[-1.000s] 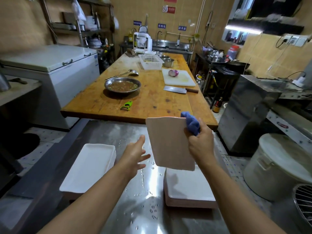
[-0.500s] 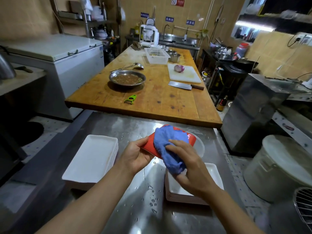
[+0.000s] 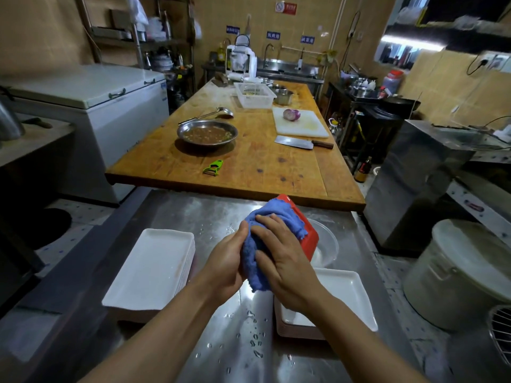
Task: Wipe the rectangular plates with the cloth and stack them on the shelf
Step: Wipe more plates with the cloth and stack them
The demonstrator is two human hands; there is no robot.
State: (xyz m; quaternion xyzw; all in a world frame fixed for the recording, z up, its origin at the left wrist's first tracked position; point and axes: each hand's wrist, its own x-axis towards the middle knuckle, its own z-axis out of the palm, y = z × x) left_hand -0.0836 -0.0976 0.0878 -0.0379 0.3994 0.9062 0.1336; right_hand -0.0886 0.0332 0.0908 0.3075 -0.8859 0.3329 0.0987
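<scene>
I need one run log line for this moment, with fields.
step: wiping | left hand: holds plate | right hand: presses cloth on plate | stacks: both sides

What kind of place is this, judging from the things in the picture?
Most likely a restaurant or canteen kitchen. A long wooden prep table carries a cleaver and a cutting board, steel sinks line the back wall, and stacks of white rectangular plates sit on a wet steel counter.

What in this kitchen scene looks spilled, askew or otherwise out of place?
Water droplets are scattered over the steel counter between the two plate stacks, so it is wet. A cleaver lies bare on the wooden table beside the cutting board, not on it. Nothing looks broken.
</scene>
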